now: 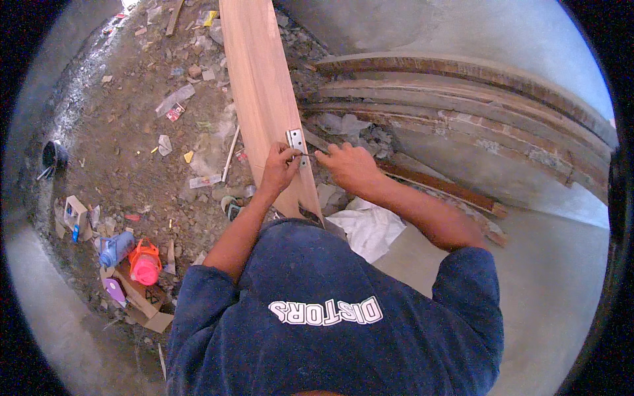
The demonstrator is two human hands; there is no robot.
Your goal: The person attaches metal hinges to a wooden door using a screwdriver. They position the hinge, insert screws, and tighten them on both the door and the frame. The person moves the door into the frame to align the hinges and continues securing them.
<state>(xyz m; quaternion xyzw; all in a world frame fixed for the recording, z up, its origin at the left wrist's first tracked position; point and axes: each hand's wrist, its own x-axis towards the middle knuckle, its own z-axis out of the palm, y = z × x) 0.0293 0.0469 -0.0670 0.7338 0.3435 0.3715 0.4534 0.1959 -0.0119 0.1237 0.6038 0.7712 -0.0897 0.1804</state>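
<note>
Near the right edge of a wooden plank [261, 86], a silver metal hinge [294, 140] is sitting on the broad face, just ahead of the person's body. The left hand [280, 168] is holding its thumb and forefinger together at the hinge; whether they are pinching a screw or merely steadying a tool tip, I cannot tell. The right hand [353, 166] is closing around a slim dark tool [310, 155], apparently a screwdriver, which is pointing at the hinge.

Progress, as judged: the hinge is appearing positioned, and fastening is seemingly under way. Dark spots are showing on the exposed metal; whether these are open holes or seated screws is remaining unclear at this size, so the number of fixings outstanding cannot be certified.

Surroundings: heavy timber beams [462, 69] are lying to the right, with a white sheet [370, 231] bunching near the right forearm. Leftward, rubble and litter are covering the ground [132, 125]; a blue bottle [117, 248], a pink-and-orange bottle [145, 267] and a black bucket [54, 155] are standing well apart from the hinge.

Obstructions: the fingers are partly hiding the hinge's lower portion, and the dark shirt [330, 277] is masking the plank's near end.
</note>
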